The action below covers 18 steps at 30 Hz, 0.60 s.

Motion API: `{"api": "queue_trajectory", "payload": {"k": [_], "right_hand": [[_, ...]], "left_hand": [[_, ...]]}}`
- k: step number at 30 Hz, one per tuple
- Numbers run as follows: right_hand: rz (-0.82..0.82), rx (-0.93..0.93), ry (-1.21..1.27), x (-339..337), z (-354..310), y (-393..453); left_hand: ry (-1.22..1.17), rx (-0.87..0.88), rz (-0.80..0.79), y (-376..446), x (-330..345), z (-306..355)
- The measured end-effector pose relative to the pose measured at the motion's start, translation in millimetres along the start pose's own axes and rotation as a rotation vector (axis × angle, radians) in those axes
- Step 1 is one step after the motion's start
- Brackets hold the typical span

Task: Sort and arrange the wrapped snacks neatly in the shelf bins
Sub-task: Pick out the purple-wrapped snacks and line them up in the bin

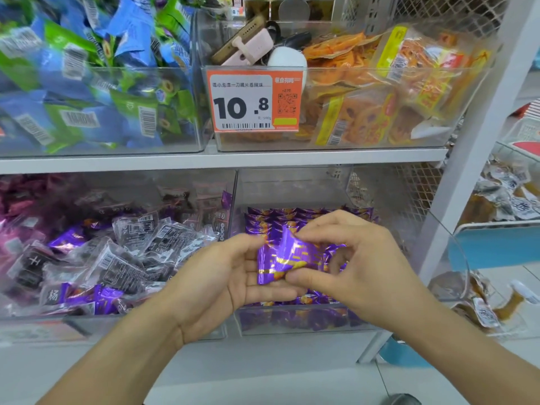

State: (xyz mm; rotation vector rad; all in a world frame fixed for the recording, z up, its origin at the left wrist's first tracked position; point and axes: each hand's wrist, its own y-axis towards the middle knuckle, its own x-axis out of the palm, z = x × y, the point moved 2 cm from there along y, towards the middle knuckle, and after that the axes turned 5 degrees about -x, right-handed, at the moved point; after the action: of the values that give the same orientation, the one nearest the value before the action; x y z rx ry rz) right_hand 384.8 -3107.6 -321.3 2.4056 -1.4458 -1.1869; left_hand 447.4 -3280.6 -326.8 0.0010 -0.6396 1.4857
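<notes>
Left hand: the left hand [222, 285] lies palm up in front of the lower shelf, fingers fairly straight, cradling the purple snack packet [289, 260] from underneath, with the thumb resting at the packet's upper left edge.
Right hand: the right hand [359, 258] has its fingers curled and pinches the same packet, fingertips on its top edge and thumb on its lower edge.
Packet: shiny purple wrapper with gold print, held between both hands just above the lower right bin [295, 323].
Lower right bin: clear plastic, holding rows of matching purple packets [309, 213] stacked behind and beneath the hands.
Lower left bin: the clear bin [146, 325] is filled with clear-wrapped dark snacks [131, 255]; a few stray purple packets [99, 296] lie mixed in near its front.
Upper left bin: blue and green packets [96, 92] piled loosely.
Upper right bin: orange packets [380, 92] at the right; a phone in a pink case [248, 48] and a white rounded object [286, 58] sit at the back left.
Price tag: an orange tag [253, 102] reading 10.8 is fixed to the front of the upper right bin.
Shelf: a white shelf board [204, 162] separates the two rows of bins.
</notes>
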Motion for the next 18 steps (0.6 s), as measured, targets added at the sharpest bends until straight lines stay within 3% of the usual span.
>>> {"api": "queue_trajectory", "payload": {"k": [8, 11, 14, 18], "right_hand": [[-0.184, -0.102, -0.136, 10, 1, 0], [-0.296, -0.018, 0.017, 5, 3, 1], [-0.265, 0.135, 0.213, 2, 8, 3], [-0.308, 0.206, 0.301, 2, 16, 5]], "left_hand": [[0.254, 0.148, -0.038, 1, 0, -7], [0.277, 0.146, -0.075, 0, -1, -7], [0.322, 0.154, -0.073, 0, -5, -8], [0.546, 0.238, 0.059, 1, -7, -10]]}}
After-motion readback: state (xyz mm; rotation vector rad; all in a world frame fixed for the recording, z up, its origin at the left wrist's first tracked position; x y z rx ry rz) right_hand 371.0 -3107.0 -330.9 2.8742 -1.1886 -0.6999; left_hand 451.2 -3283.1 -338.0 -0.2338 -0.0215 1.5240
